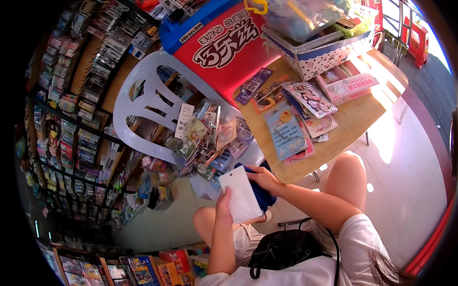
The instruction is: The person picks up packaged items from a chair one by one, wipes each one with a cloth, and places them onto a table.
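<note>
My left hand (224, 204) is closed on the lower left edge of a flat white rectangular packet (239, 194), thumb on its face. The packet has a small hanging hole near its top and is held tilted above my lap. Behind its right side is a dark blue soft-looking item (266, 196), partly hidden. My right hand (263, 179) grips this blue item, its fingertips close to the packet's upper right edge. Whether those fingertips also touch the packet I cannot tell. A black bag (286, 248) rests on my lap.
A pale plastic chair (125, 102) holds a heap of packaged cards. On the wooden table (350, 121) lie packaged stationery (286, 131), a pink box (350, 88) and a filled dotted basket (329, 59). Behind stands a red and blue box (210, 52). Shelves (90, 105) of packets line the left.
</note>
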